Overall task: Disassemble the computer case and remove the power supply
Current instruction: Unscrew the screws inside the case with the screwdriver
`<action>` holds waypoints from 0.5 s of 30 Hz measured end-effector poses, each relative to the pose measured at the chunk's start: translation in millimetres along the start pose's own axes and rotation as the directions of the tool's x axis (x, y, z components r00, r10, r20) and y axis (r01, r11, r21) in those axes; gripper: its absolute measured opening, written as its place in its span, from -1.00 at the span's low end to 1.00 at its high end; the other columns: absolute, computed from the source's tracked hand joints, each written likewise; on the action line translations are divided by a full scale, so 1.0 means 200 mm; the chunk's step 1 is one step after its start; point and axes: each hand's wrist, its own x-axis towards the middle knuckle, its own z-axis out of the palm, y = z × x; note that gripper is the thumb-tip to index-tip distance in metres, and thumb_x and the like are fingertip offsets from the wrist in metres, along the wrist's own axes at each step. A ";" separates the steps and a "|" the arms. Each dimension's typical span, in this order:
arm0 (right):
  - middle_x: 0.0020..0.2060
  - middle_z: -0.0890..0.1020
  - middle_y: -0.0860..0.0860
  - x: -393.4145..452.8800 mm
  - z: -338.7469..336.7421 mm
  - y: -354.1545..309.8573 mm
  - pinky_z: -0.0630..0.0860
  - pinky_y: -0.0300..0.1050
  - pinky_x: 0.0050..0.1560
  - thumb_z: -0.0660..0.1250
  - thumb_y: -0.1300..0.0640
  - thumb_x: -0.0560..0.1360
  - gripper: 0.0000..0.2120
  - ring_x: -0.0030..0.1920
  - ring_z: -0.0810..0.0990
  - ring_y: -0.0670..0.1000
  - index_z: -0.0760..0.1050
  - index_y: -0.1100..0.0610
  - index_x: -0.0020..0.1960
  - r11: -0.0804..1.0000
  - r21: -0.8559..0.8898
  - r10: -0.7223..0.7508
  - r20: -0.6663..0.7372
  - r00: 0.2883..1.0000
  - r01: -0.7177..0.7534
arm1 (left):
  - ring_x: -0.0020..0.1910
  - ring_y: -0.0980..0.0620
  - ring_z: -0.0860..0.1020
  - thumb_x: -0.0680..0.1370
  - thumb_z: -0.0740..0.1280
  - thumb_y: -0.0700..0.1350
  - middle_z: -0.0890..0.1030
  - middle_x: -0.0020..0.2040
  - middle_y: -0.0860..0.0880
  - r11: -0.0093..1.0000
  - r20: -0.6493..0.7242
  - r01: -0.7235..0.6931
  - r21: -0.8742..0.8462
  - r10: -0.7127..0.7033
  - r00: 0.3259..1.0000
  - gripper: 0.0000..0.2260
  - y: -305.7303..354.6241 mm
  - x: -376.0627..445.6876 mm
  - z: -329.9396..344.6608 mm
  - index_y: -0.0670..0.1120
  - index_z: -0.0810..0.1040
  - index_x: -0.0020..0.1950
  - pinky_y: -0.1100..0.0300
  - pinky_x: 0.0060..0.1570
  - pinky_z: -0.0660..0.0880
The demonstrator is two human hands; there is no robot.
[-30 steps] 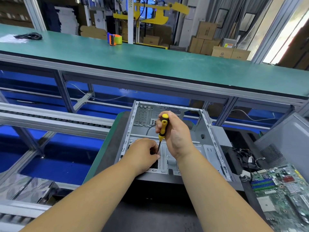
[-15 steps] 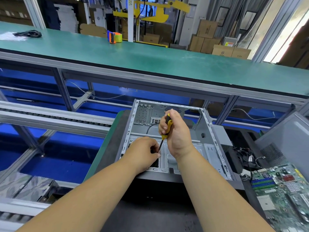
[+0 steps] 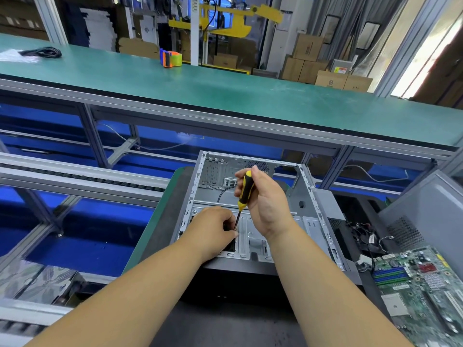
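The case (image 3: 310, 206) is lying open at the bench's near edge. The right hand (image 3: 269, 204) is gripping the screwdriver (image 3: 244, 190) — the left hand (image 3: 213, 231) is pinching its tip. Keep it straight, push down, turn slowly — the screw looks hidden.

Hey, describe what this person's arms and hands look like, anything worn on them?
Nothing worn shows. The left hand and right hand are bare, with no gloves, and no rings or watch in sight. Both forearms are bare too, from the wrists to the bottom edge of the picture; no sleeves, wristbands or straps come into view.
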 end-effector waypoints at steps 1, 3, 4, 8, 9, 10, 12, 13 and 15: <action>-0.30 0.57 -0.01 0.00 0.00 0.00 0.47 -0.10 -0.10 0.13 -0.01 0.65 -0.63 -0.27 0.52 -0.01 0.65 0.10 -0.10 1.000 0.009 -0.002 0.000 1.000 0.002 | -0.14 0.11 0.49 0.42 0.45 0.01 0.52 -0.21 0.12 1.000 -0.004 -0.003 0.003 0.003 1.000 -0.84 0.00 0.00 0.00 0.06 0.49 -0.25 0.11 -0.10 0.52; -0.33 0.55 0.00 0.01 0.01 0.01 0.48 -0.12 -0.13 0.14 -0.01 0.61 -0.68 -0.29 0.50 -0.02 0.60 0.12 -0.06 0.999 0.047 -0.006 -0.009 1.000 0.007 | -0.14 0.11 0.49 0.42 0.45 0.02 0.52 -0.21 0.12 1.000 -0.007 -0.007 0.012 0.007 1.000 -0.85 0.00 0.00 0.00 0.05 0.50 -0.24 0.12 -0.11 0.51; -0.34 0.54 0.00 0.01 0.01 0.01 0.47 -0.13 -0.15 0.13 0.00 0.61 -0.72 -0.30 0.49 -0.02 0.55 0.11 -0.06 0.998 0.064 -0.008 -0.014 1.000 0.009 | -0.14 0.11 0.49 0.42 0.45 0.02 0.52 -0.21 0.12 1.000 -0.006 -0.007 0.012 0.007 1.000 -0.85 0.00 0.00 0.00 0.05 0.50 -0.24 0.12 -0.11 0.51; -0.41 0.45 -0.02 0.02 0.04 0.02 0.33 -0.15 -0.28 0.02 0.07 0.68 -0.71 -0.39 0.38 -0.04 0.43 0.09 -0.11 0.997 0.079 -0.006 -0.036 0.999 0.009 | -0.14 0.11 0.48 0.42 0.45 0.02 0.52 -0.21 0.12 1.000 -0.009 -0.006 0.010 0.006 1.000 -0.84 0.00 0.00 0.00 0.06 0.49 -0.25 0.13 -0.12 0.50; -0.43 0.43 -0.02 0.02 0.05 0.03 0.30 -0.15 -0.30 0.00 0.06 0.68 -0.69 -0.41 0.35 -0.05 0.42 0.09 -0.12 0.996 0.086 -0.010 -0.040 0.999 0.014 | -0.14 0.11 0.48 0.42 0.44 0.02 0.52 -0.22 0.12 1.000 -0.009 -0.005 0.012 0.006 1.000 -0.84 0.00 0.00 0.00 0.06 0.49 -0.25 0.13 -0.12 0.50; -0.44 0.41 -0.02 0.02 0.05 0.03 0.28 -0.16 -0.32 -0.01 0.02 0.69 -0.67 -0.42 0.32 -0.05 0.42 0.09 -0.13 0.995 0.098 -0.017 -0.040 0.999 0.021 | -0.15 0.11 0.48 0.42 0.45 0.02 0.52 -0.22 0.12 1.000 -0.008 -0.006 0.013 0.006 1.000 -0.84 0.00 0.00 0.00 0.06 0.48 -0.26 0.13 -0.12 0.50; -0.46 0.38 -0.03 0.02 0.07 0.04 0.26 -0.20 -0.36 -0.01 -0.11 0.66 -0.60 -0.44 0.27 -0.06 0.41 0.11 -0.14 0.990 0.136 -0.018 -0.030 0.999 0.022 | -0.16 0.11 0.47 0.42 0.45 0.02 0.51 -0.23 0.12 1.000 -0.006 -0.010 0.017 0.010 1.000 -0.82 0.00 0.00 0.00 0.06 0.47 -0.27 0.13 -0.14 0.50; -0.46 0.37 -0.03 0.02 0.07 0.04 0.26 -0.21 -0.38 0.02 -0.18 0.63 -0.59 -0.44 0.26 -0.06 0.41 0.11 -0.14 0.989 0.149 -0.012 -0.016 1.000 0.014 | -0.17 0.10 0.47 0.41 0.45 0.03 0.51 -0.24 0.11 1.000 -0.008 -0.012 0.022 0.012 1.000 -0.81 -0.01 0.00 0.00 0.06 0.46 -0.29 0.14 -0.15 0.49; -0.45 0.37 -0.04 0.02 0.07 0.04 0.26 -0.20 -0.37 0.14 -0.17 0.57 -0.65 -0.43 0.25 -0.05 0.38 0.11 -0.14 0.994 0.109 -0.010 0.006 1.000 0.010 | -0.18 0.10 0.46 0.41 0.44 0.03 0.50 -0.26 0.11 0.999 -0.009 -0.014 0.029 0.014 1.000 -0.78 0.00 0.01 0.00 0.06 0.43 -0.31 0.16 -0.18 0.46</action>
